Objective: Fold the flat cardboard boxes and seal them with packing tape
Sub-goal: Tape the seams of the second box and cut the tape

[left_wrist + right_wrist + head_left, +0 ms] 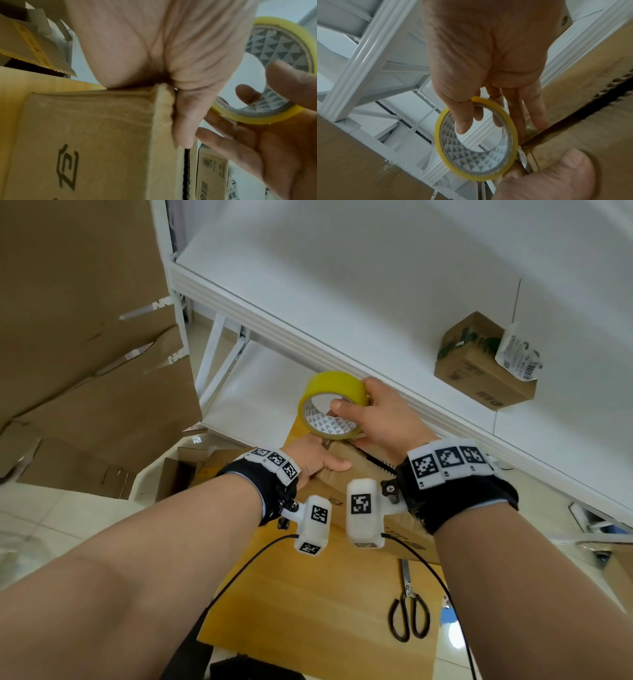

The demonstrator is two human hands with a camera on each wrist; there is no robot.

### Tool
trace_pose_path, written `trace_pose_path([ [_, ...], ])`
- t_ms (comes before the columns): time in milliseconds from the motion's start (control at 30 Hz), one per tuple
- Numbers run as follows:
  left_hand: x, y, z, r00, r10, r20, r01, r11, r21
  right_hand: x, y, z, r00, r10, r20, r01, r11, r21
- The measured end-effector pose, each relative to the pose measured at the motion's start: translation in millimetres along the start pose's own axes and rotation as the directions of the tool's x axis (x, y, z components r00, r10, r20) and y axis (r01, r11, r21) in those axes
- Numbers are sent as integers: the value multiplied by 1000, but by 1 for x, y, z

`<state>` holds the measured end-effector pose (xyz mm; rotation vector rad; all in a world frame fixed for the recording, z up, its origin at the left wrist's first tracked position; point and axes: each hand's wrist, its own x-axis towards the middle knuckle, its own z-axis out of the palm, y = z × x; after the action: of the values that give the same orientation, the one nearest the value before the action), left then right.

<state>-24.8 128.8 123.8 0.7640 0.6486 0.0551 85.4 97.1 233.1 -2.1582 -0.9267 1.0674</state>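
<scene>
The cardboard box [346,467] sits folded on a wooden surface [308,594] in front of us, just below the centre of the head view, with a dark gap showing between its top flaps. Our left hand [313,458] is clamped over the box's far end, thumb lying along the top flap edge and the other fingers hidden behind the cardboard. In the left wrist view the thumb [187,121] presses flat beside the gap.

Our right hand [376,419] grasps the yellow tape roll [330,405], thumb hooked inside the core and fingers wrapped around the outside. The roll hovers just above the box's far end, at about 12 o'clock from our left hand and nearly touching it. In the right wrist view the roll [476,142] shows a white liner printed with small grey triangles.

At 5 o'clock from the box, black-handled scissors [409,607] lie on the wooden surface. A white metal shelf [342,285] runs across the upper view, and at 2 o'clock a small sealed box [479,364] rests on it. Flat cardboard sheets [85,320] lean at 10 o'clock.
</scene>
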Motion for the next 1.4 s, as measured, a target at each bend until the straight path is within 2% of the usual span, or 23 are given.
trace_pose_path([
  [167, 3, 2, -1, 1000, -24, 7, 24, 1000, 7, -1, 3, -6, 999, 36, 12, -37, 997, 62],
  [333, 6, 9, -5, 1000, 2, 27, -2, 1000, -6, -10, 19, -13, 997, 65, 44, -74, 963, 260],
  [500, 13, 31, -6, 998, 55, -26, -50, 988, 147, -6, 36, -17, 992, 122, -22, -104, 916, 389],
  [600, 15, 39, -7, 998, 62, 18, -65, 976, 209, -7, 38, -22, 993, 109, -38, -89, 930, 356],
  [700, 15, 40, -5, 996, 88, -20, -77, 949, 307, -9, 38, -23, 994, 104, -31, -87, 937, 338],
  [833, 17, 37, -5, 988, 142, -62, -113, 934, 338, -10, 38, -22, 995, 103, 15, -102, 934, 342],
  [967, 15, 35, -9, 982, 182, -55, -149, 916, 373, -14, 37, -26, 999, 25, 27, -32, 958, 284],
  [1067, 15, 29, -12, 979, 193, -58, -155, 906, 394, -19, 40, -28, 999, 2, 36, -13, 950, 313],
  [1300, 9, 29, -16, 980, 196, -17, -164, 861, 481, -33, 58, -38, 998, 21, -67, 6, 923, 384],
  [1400, 7, 28, -15, 979, 205, -13, -174, 863, 474, -40, 64, -49, 995, 22, -93, 9, 947, 320],
])
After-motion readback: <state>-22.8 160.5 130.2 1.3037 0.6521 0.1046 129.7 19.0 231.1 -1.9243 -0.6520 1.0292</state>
